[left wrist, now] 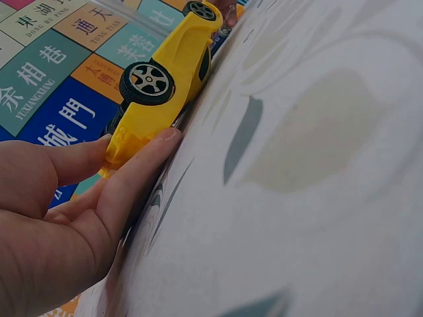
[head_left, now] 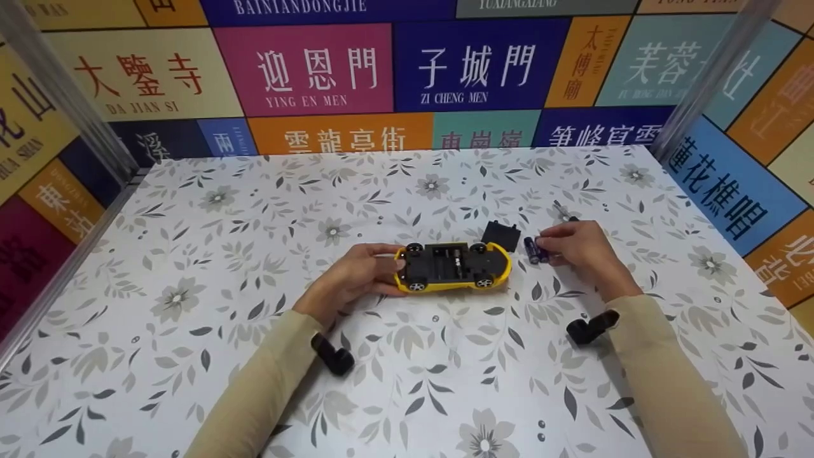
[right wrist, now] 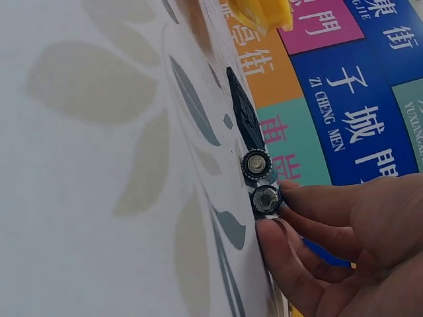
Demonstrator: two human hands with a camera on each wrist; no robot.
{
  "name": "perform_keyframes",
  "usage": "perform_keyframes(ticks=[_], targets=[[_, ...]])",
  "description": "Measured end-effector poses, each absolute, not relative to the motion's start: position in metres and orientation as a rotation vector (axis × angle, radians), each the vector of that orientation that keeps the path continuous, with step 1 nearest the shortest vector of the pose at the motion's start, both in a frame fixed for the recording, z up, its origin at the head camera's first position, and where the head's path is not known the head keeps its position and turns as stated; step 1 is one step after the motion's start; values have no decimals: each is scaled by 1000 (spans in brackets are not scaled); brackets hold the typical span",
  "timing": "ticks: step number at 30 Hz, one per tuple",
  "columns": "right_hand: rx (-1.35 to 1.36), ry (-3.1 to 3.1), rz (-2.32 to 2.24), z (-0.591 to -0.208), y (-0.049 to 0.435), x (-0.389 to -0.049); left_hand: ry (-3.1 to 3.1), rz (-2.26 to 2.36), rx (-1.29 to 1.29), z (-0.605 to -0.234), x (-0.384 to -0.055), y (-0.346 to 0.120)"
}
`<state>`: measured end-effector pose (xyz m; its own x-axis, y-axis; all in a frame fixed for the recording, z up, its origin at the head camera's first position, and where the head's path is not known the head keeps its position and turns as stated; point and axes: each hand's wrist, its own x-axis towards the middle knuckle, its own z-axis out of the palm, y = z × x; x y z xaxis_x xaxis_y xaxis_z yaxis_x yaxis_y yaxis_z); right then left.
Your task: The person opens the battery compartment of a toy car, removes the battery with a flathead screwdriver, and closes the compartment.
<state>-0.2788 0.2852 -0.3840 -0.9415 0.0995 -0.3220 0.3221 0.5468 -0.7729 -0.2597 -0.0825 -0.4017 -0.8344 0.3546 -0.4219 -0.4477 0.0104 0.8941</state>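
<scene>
The yellow toy car [head_left: 445, 267] is upside down near the middle of the surface [head_left: 407, 356], with its wheels [head_left: 416, 284] turned up and the recess in its underside uncovered. The left hand [head_left: 356, 273] pinches its left end between thumb and fingers; whether this end is a little lifted, I cannot tell. Because the hold is only at one end, the car could, in my judgement, tip or turn if something presses on its right end.

Just beside that right end, towards the far edge, lies the black cover [head_left: 501, 236]. Its small tabs could snap if it were forced in crooked.

Next to it, towards the right edge, the batteries [head_left: 531, 250] lie side by side and seem to touch. The right hand [head_left: 582, 245] pinches the one on the right with its fingertips; the other is free and round, so a small knock could make it roll away. A battery inserted in reverse would probably give no power.

Towards the far right corner, partly hidden by the right hand, is a thin tool [head_left: 561, 210], perhaps a screwdriver.

Counted: one car, four wheels, one cover, two batteries, one thin tool, two hands and two black wrist devices [head_left: 337, 357].
</scene>
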Motion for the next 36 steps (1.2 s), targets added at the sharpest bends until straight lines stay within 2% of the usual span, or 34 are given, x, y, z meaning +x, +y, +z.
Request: perform_keyframes(ticks=[15, 26, 36], targets=[[306, 2586, -1333, -364, 283, -273, 1747, 1880, -105, -403, -261, -83], [72, 2698, -1307, -338, 247, -256, 1764, 1883, -95, -405, -261, -82], [-240, 2742, -1179, -335, 227, -244, 1772, 1870, -90, -403, -260, -82]])
